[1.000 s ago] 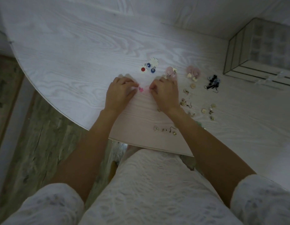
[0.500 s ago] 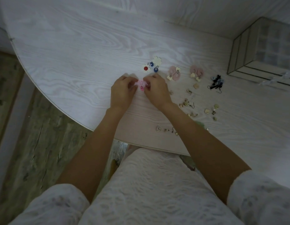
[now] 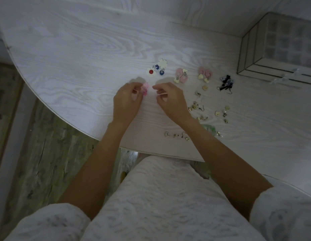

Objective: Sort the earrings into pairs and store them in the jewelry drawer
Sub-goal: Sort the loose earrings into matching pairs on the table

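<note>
My left hand [image 3: 127,100] pinches small pink earrings [image 3: 145,88] just above the white table [image 3: 73,49]. My right hand [image 3: 170,100] hovers a little to their right, fingers curled with nothing seen in them. Beyond my hands lie white flower earrings with red and blue centres [image 3: 157,69], a pink hoop pair [image 3: 181,77], a pink heart pair [image 3: 204,74] and dark earrings [image 3: 225,83]. Several small gold earrings [image 3: 196,106] are scattered to the right of my right hand. The clear jewelry drawer box [image 3: 280,47] stands at the far right.
More small gold pieces [image 3: 222,113] and a row of tiny studs [image 3: 177,135] lie near the table's curved front edge, beside a green item [image 3: 209,128] partly hidden by my right forearm. The floor [image 3: 38,145] shows to the left below the edge.
Both hands pinched the pink earrings together half a second ago. Now my right hand has drawn away to the right, and the pink earrings stay with my left hand.
</note>
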Motion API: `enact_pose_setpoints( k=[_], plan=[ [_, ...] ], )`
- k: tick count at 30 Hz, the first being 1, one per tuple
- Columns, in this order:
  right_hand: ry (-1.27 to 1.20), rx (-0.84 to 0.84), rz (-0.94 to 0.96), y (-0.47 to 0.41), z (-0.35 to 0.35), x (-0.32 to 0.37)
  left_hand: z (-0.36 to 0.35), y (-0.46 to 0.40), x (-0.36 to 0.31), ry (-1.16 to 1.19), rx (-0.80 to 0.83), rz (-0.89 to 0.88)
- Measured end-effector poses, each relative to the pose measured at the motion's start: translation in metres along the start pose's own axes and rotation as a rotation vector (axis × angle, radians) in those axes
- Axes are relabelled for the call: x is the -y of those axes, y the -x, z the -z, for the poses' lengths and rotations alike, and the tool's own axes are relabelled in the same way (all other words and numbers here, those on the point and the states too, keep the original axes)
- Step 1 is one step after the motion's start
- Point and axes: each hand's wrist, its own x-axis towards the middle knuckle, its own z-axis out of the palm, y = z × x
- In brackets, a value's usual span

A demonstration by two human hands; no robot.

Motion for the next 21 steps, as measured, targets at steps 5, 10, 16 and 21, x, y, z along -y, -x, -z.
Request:
enact_pose_setpoints(
  k=[5, 10, 16, 21],
  plan=[
    [0.359, -0.169, -0.026, 0.046, 0.053, -0.056, -0.034, 0.021, -0.022, -0.178, 0.08, -0.261],
    [0.42, -0.154, -0.093, 0.06, 0.069, -0.084, -0.064, 0.008, -0.042, -0.236, 0.104, -0.27],
    [0.425, -0.067, -0.029, 0.047, 0.055, -0.079, -0.074, 0.002, -0.049, -0.286, 0.208, -0.173],
    [0.321, -0.025, 0.007, 0.061, 0.069, -0.087, -0.072, 0.015, -0.037, -0.231, 0.205, -0.159]
  ],
)
